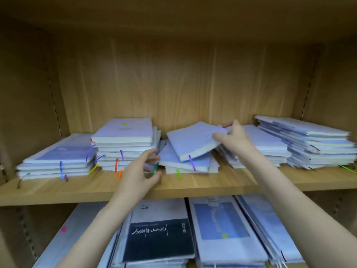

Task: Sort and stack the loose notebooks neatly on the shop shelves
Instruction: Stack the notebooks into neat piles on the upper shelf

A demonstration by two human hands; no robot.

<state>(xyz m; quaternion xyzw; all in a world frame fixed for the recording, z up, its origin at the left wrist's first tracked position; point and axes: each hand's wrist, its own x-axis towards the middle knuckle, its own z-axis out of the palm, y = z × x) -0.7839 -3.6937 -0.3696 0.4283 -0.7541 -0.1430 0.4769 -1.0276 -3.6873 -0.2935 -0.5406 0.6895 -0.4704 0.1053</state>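
Note:
Pale lilac notebooks with coloured ribbon markers lie in piles on a wooden shelf point(222, 183). My right hand point(234, 137) grips the right edge of a tilted notebook point(191, 140) that lies on top of the untidy middle pile point(185, 164). My left hand point(140, 170) reaches to the left edge of that pile, fingers curled at a notebook's corner beside a green ribbon; the image is too blurred to tell whether it holds anything. A tall stack point(125, 144) stands just left of it.
A low stack point(58, 161) lies at the shelf's far left, and two more stacks point(266, 146) point(313, 144) at the right. The shelf below holds a dark-covered book point(158, 238) and blue-covered ones point(222, 225). The cabinet's back panel is close behind.

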